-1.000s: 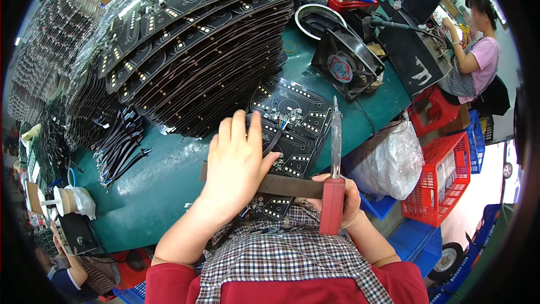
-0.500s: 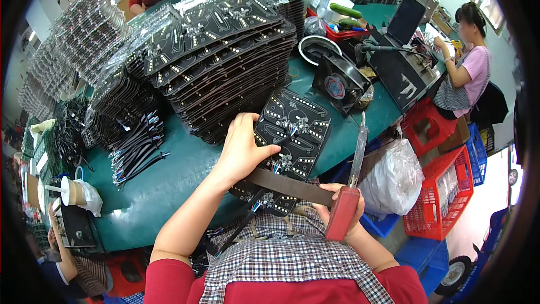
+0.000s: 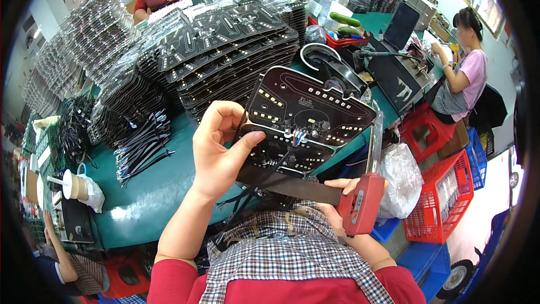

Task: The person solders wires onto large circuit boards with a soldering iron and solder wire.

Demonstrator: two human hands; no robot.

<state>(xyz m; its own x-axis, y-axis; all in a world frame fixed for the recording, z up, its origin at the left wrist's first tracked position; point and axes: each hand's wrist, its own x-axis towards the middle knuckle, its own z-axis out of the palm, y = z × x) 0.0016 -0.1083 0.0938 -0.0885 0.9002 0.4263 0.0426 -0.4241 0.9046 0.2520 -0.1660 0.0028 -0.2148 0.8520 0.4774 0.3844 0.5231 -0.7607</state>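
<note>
Board (image 3: 309, 104) aslant, its left edge in left grip (image 3: 216, 149).

My left hand (image 3: 219, 143) is at the near left corner of the board panel (image 3: 309, 107), and my right hand (image 3: 379, 186) is around the handled tool (image 3: 360, 205) to the right. A flat strip (image 3: 292, 187) spans between my hands, in front of the panel's near edge. Beyond my left hand rises the board stack (image 3: 242, 59); left of that hand, the cable bundle (image 3: 143, 149) lies on the table (image 3: 132, 205), with the spool (image 3: 75, 184) farther left. Behind the panel sits the round pan (image 3: 315, 49), and past it the tray (image 3: 364, 40) with cucumbers (image 3: 344, 19). Right of my right hand are a plastic bag (image 3: 402, 177), then a crate (image 3: 430, 217).
</note>
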